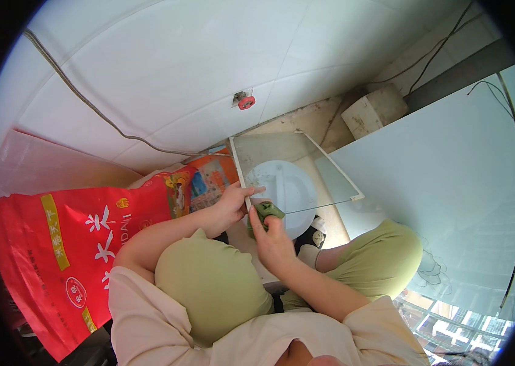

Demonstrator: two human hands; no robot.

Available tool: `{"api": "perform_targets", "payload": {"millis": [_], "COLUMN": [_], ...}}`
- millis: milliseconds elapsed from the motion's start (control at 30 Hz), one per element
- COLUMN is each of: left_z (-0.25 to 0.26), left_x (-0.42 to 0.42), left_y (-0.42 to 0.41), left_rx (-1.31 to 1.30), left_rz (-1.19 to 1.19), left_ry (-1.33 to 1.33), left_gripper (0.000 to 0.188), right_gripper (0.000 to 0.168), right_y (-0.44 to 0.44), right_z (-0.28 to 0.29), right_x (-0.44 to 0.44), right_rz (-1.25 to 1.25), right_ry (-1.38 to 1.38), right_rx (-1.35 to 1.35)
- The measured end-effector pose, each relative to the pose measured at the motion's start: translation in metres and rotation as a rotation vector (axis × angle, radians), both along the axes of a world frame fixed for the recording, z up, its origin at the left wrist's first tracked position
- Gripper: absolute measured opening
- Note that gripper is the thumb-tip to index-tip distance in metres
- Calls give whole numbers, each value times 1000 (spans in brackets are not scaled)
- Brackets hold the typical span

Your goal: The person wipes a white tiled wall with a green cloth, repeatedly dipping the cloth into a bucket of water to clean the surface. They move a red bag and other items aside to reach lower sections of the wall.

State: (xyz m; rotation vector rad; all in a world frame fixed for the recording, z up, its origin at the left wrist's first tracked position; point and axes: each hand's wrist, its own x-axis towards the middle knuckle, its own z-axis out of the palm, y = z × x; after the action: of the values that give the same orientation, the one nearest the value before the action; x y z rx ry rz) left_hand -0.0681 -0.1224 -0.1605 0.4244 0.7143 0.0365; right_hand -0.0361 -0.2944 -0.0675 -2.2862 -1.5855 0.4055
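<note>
A clear glass shelf panel [280, 148] with white edge strips is held tilted in front of my knees. My left hand [234, 201] grips its left edge strip near the lower corner, thumb over the glass. In my right hand [272, 235] is a folded green cloth [267, 213], pressed against that same corner; the fingers partly cover it. Under the glass, and partly seen through it, sits a round white plastic lid or basin [301, 224]; which of the two I cannot tell.
A large red printed bag [148, 201] bulges at the left, beside an orange-and-blue printed package [214, 176]. A red valve handle [246, 103] juts from the white wall [184, 59]. A pale block [374, 110] stands behind a large light-blue panel [426, 155]. A grey cable [97, 110] hangs along the wall.
</note>
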Motion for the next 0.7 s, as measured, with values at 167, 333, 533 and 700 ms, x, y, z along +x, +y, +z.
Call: {"api": "perform_targets", "payload": {"millis": [167, 333, 533, 700], "left_z": [16, -3, 17, 21], "left_x": [-7, -1, -6, -4], "left_y": [2, 0, 1, -1], "left_rx": [10, 19, -9, -8], "left_rz": [-6, 17, 15, 4], "left_ry": [14, -28, 3, 34], "left_gripper": [39, 39, 37, 36], "right_gripper": [58, 63, 70, 74], "right_y": [-32, -11, -19, -28], "right_z": [-6, -7, -18, -28], "right_x": [71, 24, 30, 61], "right_rz": [-310, -129, -150, -492], "right_ry": [-104, -100, -77, -57], "right_rx": [-27, -32, -2, 43]}}
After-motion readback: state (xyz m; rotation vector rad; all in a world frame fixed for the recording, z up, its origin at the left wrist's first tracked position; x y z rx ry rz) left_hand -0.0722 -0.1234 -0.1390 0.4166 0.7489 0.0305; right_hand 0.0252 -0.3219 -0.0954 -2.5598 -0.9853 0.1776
